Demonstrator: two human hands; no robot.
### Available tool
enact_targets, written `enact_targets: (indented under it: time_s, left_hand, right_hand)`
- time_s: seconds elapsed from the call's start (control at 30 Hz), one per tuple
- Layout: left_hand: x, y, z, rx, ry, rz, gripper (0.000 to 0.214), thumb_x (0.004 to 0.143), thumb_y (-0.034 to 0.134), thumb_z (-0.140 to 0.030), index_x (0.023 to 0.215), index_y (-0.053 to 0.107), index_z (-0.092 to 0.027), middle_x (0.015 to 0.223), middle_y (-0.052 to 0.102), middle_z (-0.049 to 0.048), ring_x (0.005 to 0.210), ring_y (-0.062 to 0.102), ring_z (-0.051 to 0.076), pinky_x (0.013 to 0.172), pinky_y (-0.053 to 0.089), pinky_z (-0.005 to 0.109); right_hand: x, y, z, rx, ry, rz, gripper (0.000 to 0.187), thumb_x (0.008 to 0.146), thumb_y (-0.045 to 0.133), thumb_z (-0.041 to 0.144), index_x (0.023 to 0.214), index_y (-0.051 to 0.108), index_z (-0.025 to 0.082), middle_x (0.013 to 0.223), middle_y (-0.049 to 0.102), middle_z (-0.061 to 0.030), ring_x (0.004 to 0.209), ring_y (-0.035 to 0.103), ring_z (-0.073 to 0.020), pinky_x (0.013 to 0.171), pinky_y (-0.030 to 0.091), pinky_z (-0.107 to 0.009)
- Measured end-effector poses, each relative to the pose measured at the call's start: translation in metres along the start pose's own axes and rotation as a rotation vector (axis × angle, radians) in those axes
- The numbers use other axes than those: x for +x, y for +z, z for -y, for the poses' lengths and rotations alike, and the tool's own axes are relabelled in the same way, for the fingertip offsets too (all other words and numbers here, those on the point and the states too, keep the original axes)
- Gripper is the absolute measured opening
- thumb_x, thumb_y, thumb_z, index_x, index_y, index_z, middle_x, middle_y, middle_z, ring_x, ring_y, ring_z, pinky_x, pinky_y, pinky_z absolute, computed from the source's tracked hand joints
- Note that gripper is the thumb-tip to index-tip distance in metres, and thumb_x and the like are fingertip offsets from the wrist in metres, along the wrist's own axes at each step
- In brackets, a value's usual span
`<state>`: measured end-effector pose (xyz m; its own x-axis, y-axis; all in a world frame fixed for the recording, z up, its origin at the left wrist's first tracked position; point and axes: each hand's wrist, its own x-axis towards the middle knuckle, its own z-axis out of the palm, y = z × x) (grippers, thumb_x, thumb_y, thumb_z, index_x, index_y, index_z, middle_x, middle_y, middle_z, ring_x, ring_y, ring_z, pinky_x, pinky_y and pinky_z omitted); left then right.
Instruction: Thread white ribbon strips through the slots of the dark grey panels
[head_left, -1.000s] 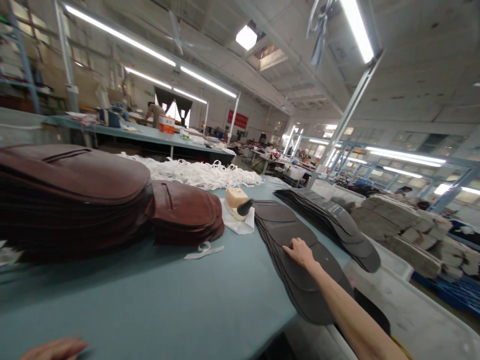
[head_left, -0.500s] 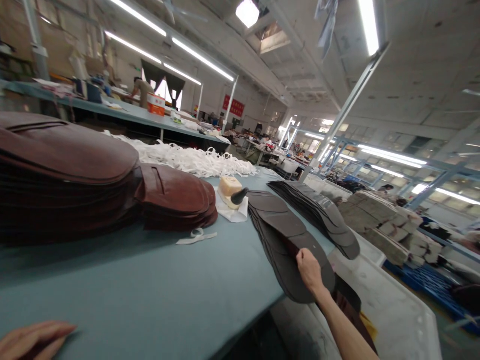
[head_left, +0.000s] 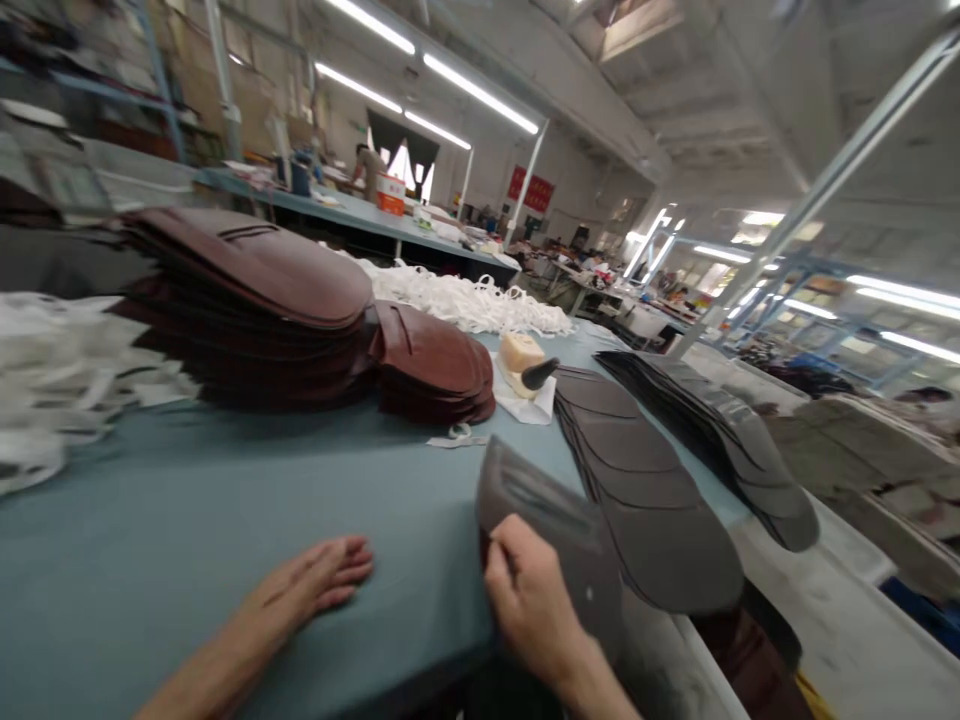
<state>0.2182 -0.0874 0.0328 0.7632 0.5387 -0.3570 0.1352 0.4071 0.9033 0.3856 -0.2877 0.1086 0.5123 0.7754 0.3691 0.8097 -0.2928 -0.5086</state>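
Right hand grips grey sole piece; left hand lies apart.

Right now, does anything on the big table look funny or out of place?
Yes, one small thing: a little white strip lies alone on the blue-grey table, apart from the big heap of white loops. It looks like a stray piece that got separated from the heap.

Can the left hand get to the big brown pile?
Probably yes. The left hand rests on the blue table, and only tabletop lies between it and the big brown stack of leather-like pieces, so nothing seems to block the way.
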Motion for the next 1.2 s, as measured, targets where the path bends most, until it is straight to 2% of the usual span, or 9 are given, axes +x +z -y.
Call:
enact_targets:
  time_s: [0.1,0.2,0.27,0.4,0.57,0.67,0.83,1.07,1.2]
  left_hand:
    - [-0.011,-0.004,-0.009,-0.1,-0.081,0.032,0.059,0.074,0.059,-0.062,0.112,0.063,-0.017,0.107,0.07,0.0125,0.099,0.066,0.028,0.087,0.052,0.04]
    - [-0.025,-0.029,-0.016,-0.033,-0.08,0.001,0.056,0.069,0.072,-0.049,0.111,0.063,-0.014,0.095,0.073,0.0109,0.08,0.069,0.025,0.075,0.054,0.036]
    - [-0.038,-0.051,-0.017,-0.003,-0.071,-0.06,0.054,0.068,0.074,-0.044,0.111,0.063,-0.014,0.092,0.073,0.0098,0.075,0.068,0.024,0.07,0.054,0.034]
    - [-0.064,-0.078,-0.015,-0.102,-0.064,-0.105,0.052,0.075,0.069,-0.041,0.12,0.058,-0.017,0.1,0.071,0.0095,0.083,0.068,0.024,0.074,0.053,0.034]
    - [-0.075,-0.08,-0.014,-0.259,-0.052,-0.041,0.049,0.077,0.069,-0.032,0.122,0.057,-0.019,0.107,0.07,0.0101,0.086,0.068,0.023,0.079,0.052,0.033]
    - [-0.074,-0.082,-0.014,-0.322,-0.056,-0.044,0.044,0.078,0.068,-0.029,0.119,0.059,-0.018,0.105,0.07,0.0094,0.086,0.068,0.021,0.08,0.052,0.031]
    - [-0.076,-0.088,-0.011,-0.408,-0.048,-0.057,0.041,0.077,0.068,-0.026,0.117,0.061,-0.016,0.106,0.07,0.0107,0.089,0.068,0.022,0.084,0.052,0.032]
    - [-0.095,-0.064,-0.014,-0.617,-0.101,-0.044,0.022,0.076,0.063,-0.017,0.097,0.067,-0.014,0.085,0.072,0.0079,0.078,0.069,0.021,0.079,0.055,0.033]
    - [-0.105,-0.051,-0.021,-0.703,-0.162,0.072,0.022,0.072,0.061,-0.034,0.067,0.066,-0.014,0.07,0.069,0.0086,0.068,0.067,0.023,0.069,0.055,0.034]
  right_hand:
    - [-0.017,0.078,0.064,0.232,-0.167,0.216,0.011,0.085,0.046,0.019,0.075,0.051,0.021,0.078,0.057,-0.0005,0.073,0.052,-0.0136,0.067,0.042,-0.025]
    - [-0.028,0.107,0.096,0.409,-0.329,0.446,0.018,0.084,0.061,0.035,0.098,0.058,0.024,0.099,0.063,-0.0016,0.093,0.056,-0.017,0.088,0.043,-0.031]
    - [-0.025,0.108,0.085,0.411,-0.324,0.448,0.028,0.083,0.063,0.041,0.105,0.058,0.024,0.11,0.062,-0.0035,0.105,0.053,-0.0199,0.096,0.04,-0.036]
    - [-0.004,0.1,0.007,0.012,-0.035,0.136,0.036,0.079,0.064,0.041,0.109,0.059,0.02,0.123,0.055,-0.0145,0.114,0.045,-0.0332,0.094,0.034,-0.053]
    - [0.013,0.082,-0.05,-0.085,0.179,0.271,0.043,0.064,0.074,0.047,0.096,0.063,0.019,0.095,0.065,-0.0104,0.094,0.056,-0.0324,0.083,0.042,-0.047]
    - [0.016,0.069,-0.039,0.265,0.422,0.384,0.042,0.064,0.073,0.05,0.09,0.064,0.018,0.084,0.068,-0.0072,0.083,0.062,-0.0281,0.076,0.047,-0.042]
    - [0.013,0.061,-0.021,1.088,0.662,0.536,0.04,0.078,0.066,0.044,0.11,0.062,0.02,0.104,0.07,-0.0077,0.089,0.065,-0.0239,0.078,0.051,-0.038]
    - [0.013,0.064,-0.023,1.419,0.745,0.573,0.03,0.079,0.069,0.027,0.108,0.064,0.018,0.1,0.072,-0.0077,0.087,0.067,-0.0199,0.084,0.05,-0.035]
    - [0.012,0.067,-0.025,1.562,0.717,0.578,0.03,0.075,0.073,0.025,0.103,0.064,0.017,0.086,0.071,-0.0051,0.075,0.067,-0.0159,0.075,0.051,-0.029]
